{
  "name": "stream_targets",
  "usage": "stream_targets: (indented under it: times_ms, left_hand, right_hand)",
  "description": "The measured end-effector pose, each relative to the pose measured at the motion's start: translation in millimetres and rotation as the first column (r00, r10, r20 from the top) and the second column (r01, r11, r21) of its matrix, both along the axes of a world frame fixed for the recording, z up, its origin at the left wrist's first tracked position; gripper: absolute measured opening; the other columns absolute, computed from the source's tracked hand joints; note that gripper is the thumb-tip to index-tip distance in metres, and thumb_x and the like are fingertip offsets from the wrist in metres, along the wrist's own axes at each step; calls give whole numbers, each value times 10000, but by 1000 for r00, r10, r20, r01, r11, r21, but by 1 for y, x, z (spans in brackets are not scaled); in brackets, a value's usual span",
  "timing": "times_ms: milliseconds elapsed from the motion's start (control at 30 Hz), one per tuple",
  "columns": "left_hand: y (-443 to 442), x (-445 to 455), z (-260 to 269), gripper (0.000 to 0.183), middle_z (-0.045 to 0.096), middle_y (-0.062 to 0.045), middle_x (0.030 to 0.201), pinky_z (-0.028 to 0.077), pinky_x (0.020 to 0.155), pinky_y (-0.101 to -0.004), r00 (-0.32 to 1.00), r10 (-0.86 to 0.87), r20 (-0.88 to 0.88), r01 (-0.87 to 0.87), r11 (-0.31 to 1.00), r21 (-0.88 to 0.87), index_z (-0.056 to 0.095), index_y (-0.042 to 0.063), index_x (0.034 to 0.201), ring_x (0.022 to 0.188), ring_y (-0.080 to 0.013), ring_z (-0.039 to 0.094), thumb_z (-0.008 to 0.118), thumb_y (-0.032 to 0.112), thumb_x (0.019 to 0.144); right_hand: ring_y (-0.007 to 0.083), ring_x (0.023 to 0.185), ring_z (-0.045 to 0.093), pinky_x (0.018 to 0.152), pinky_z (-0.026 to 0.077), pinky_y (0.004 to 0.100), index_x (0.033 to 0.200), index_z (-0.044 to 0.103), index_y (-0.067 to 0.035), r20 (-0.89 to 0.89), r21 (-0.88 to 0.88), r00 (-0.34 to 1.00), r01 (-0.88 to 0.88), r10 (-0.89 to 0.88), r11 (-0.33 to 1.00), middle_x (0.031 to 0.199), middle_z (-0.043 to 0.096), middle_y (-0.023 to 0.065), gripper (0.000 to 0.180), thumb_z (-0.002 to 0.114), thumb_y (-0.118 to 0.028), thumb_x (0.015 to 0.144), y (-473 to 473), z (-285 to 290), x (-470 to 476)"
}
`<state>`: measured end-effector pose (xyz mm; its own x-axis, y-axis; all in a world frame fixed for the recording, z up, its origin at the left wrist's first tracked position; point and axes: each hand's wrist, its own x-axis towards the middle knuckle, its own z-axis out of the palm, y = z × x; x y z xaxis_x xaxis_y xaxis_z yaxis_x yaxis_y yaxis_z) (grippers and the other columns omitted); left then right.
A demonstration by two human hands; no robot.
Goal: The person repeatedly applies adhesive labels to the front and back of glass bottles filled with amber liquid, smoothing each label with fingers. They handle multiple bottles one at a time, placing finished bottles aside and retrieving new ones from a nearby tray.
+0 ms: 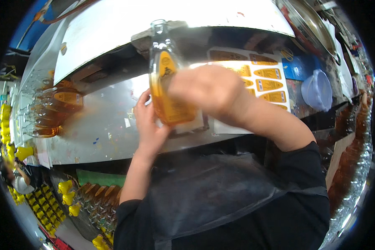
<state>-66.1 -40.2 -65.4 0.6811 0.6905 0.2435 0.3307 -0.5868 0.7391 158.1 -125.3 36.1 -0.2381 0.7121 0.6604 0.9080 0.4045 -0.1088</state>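
Note:
A clear glass bottle [162,43], amber in its lower part, stands tilted before me with a yellow printed label [167,64] on its face. My left hand [150,114] grips its lower left side, the fingers partly hidden behind the glass. Across the front of the bottle is my right hand [209,87], blurred by motion, with its fingers curled by the label; whether they press on it or hold anything is unclear. Beyond that forearm lies a white sheet of yellow labels [267,84] on the metal worktable [106,131].
Several amber bottles [50,112] lie at the table's left end. A pale blue bucket [317,90] is at the right, near a blue object [300,67]. A white panel [190,12] spans the back. Below left are more bottles [100,200], yellow items [43,206] and another person [23,181].

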Motion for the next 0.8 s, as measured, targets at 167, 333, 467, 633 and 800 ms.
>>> stream_targets:
  times_ms: [167, 333, 467, 633, 800]
  left_hand:
    - [-3, 0, -4, 534, 523, -179, 1484, 373, 1163, -459, 990, 32, 135, -19, 995, -101, 694, 52, 1295, 1428, -353, 437, 852, 135, 792]
    - [-10, -9, 19, 623, 573, -138, 1433, 438, 1117, -437, 971, 124, 203, -129, 992, 12, 657, 49, 1381, 1311, -309, 549, 886, 134, 808]
    - [-14, -1, 42, 692, 600, -121, 1417, 471, 1083, -438, 993, 0, 115, -50, 900, 433, 662, 75, 1400, 1250, -311, 594, 912, 77, 754]
    - [-27, 19, 50, 617, 616, -164, 1369, 432, 1081, -471, 999, -41, 20, 23, 824, 566, 724, 88, 1293, 1257, -355, 567, 902, 145, 705]
    - [-19, 31, 46, 804, 406, -246, 1548, 273, 1226, -503, 991, 20, 134, -64, 942, 331, 395, -6, 1563, 1440, -417, 400, 744, 360, 938]
  right_hand:
    - [250, 914, 736, 793, 615, 338, 963, 721, 9, 86, -350, 932, -303, 352, 887, 968, 726, 125, 185, 707, -75, 799, -59, -24, -47]
    - [272, 879, 718, 812, 577, 326, 1088, 717, -3, -508, -164, 861, -50, -41, 985, 1008, 714, 119, 214, 677, -43, 882, -98, -36, -25]
    - [225, 840, 696, 770, 554, 325, 1043, 723, 21, -640, -509, 568, 193, -518, 839, 969, 711, 87, 173, 643, -31, 899, -144, -29, 24]
    - [303, 835, 722, 766, 576, 388, 1065, 744, -13, -282, -645, 414, 585, -865, 491, 1094, 709, 162, 227, 655, -72, 864, -229, -54, 49]
    - [337, 903, 744, 791, 612, 420, 1262, 680, -27, 80, -423, 502, 800, -861, 427, 1331, 668, 138, 446, 681, -6, 817, -283, -104, 32]
